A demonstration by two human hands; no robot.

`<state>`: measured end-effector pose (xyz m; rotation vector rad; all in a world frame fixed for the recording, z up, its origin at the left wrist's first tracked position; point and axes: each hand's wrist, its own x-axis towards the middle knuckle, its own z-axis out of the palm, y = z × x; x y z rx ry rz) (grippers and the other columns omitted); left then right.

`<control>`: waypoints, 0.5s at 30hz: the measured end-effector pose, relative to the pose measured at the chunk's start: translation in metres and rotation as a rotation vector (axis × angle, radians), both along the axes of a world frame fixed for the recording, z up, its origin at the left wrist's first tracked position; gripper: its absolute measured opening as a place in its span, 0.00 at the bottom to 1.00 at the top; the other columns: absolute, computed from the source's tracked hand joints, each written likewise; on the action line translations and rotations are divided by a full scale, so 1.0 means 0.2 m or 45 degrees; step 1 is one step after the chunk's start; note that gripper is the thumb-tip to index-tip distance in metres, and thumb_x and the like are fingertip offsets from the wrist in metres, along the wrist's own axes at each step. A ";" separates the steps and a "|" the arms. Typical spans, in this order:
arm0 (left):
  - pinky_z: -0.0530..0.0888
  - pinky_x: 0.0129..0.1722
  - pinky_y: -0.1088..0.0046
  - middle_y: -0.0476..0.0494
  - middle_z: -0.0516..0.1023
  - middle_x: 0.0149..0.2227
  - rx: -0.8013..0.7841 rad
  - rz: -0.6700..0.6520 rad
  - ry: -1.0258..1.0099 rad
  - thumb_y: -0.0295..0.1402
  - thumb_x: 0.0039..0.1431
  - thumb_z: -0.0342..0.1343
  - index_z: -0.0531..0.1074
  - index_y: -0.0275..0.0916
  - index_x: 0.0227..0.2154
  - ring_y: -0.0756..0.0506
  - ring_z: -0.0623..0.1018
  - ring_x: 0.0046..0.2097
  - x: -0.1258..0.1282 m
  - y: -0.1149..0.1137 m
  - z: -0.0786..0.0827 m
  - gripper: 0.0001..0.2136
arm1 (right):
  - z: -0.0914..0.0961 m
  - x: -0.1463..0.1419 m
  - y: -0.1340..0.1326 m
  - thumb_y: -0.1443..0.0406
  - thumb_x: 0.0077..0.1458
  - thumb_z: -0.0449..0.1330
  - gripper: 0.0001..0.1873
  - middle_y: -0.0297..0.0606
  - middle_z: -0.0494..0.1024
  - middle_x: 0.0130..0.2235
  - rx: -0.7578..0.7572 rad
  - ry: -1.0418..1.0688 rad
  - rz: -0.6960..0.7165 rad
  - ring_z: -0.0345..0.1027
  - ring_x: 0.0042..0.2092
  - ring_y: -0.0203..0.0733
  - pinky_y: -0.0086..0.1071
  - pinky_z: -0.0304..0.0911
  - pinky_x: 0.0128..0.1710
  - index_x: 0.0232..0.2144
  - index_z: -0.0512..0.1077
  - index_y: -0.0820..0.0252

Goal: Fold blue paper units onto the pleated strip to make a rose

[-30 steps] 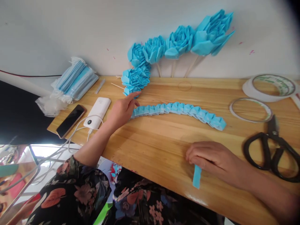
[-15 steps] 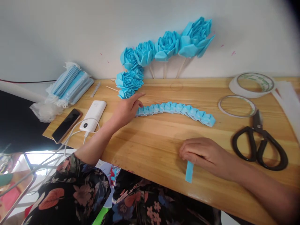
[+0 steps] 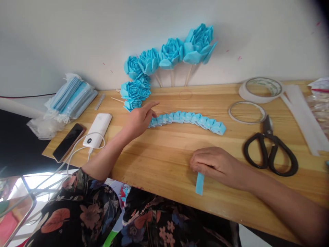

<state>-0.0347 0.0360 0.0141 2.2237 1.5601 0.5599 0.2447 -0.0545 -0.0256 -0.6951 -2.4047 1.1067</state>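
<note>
My left hand (image 3: 140, 120) rests on the left end of a long pleated blue strip (image 3: 190, 120) lying across the wooden table (image 3: 164, 151); its index finger points out and the other fingers curl onto the strip's end. My right hand (image 3: 216, 164) lies knuckles up near the table's front edge, fingers closed over a small folded blue strip (image 3: 199, 183) that sticks out toward me. Several blue folded roses on sticks (image 3: 164, 58) lean on the wall behind the left hand.
Black scissors (image 3: 269, 151) lie at the right, with two tape rolls (image 3: 260, 89) (image 3: 246, 112) behind them. A white power bank (image 3: 97, 130) with cable, a phone (image 3: 69, 142) and a bag of blue face masks (image 3: 69, 99) sit at the left.
The view has shifted, so everything sits further left in frame. Both hands hold the same places on their strips; the left fingers curl slightly more onto the pleated strip's end.
</note>
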 end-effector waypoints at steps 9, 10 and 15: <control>0.73 0.44 0.72 0.43 0.85 0.40 -0.047 -0.023 0.008 0.26 0.65 0.43 0.69 0.35 0.61 0.47 0.81 0.42 0.07 0.04 0.00 0.23 | 0.00 -0.01 0.00 0.52 0.72 0.41 0.28 0.35 0.71 0.26 -0.021 0.033 0.008 0.63 0.29 0.34 0.30 0.53 0.31 0.26 0.67 0.60; 0.73 0.44 0.73 0.43 0.85 0.40 -0.030 -0.021 0.003 0.26 0.65 0.43 0.69 0.35 0.61 0.47 0.81 0.41 0.07 0.04 0.00 0.23 | -0.01 -0.01 0.00 0.52 0.72 0.41 0.28 0.35 0.71 0.26 -0.014 0.037 0.007 0.63 0.29 0.34 0.30 0.52 0.31 0.26 0.67 0.60; 0.74 0.43 0.72 0.44 0.85 0.39 0.035 -0.075 -0.027 0.27 0.65 0.43 0.69 0.35 0.60 0.47 0.81 0.39 0.11 0.06 0.01 0.23 | -0.01 -0.01 0.00 0.52 0.72 0.41 0.29 0.34 0.70 0.26 -0.018 0.030 0.001 0.62 0.28 0.34 0.31 0.51 0.31 0.25 0.66 0.60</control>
